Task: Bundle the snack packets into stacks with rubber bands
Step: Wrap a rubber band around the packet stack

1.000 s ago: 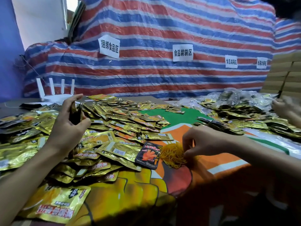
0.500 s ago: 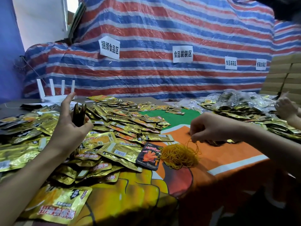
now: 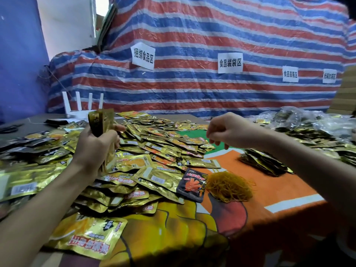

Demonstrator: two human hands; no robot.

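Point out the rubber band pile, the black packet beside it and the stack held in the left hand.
rubber band pile (image 3: 229, 186), head view, middle of the tangle.
black packet (image 3: 191, 185), head view, on its orange print.
stack (image 3: 101, 120), head view, top end above the left hand (image 3: 96, 149).

Left hand (image 3: 94, 149) grips a stack (image 3: 101, 122) of gold packets upright, over the big loose heap (image 3: 154, 151) covering the table's left half. Right hand (image 3: 231, 132) hangs mid-table with its fingers curled down, can't tell if it's pinching anything. Rubber bands (image 3: 229, 186) sit tangled on the orange cloth (image 3: 289, 189), touching a black packet (image 3: 192, 185).
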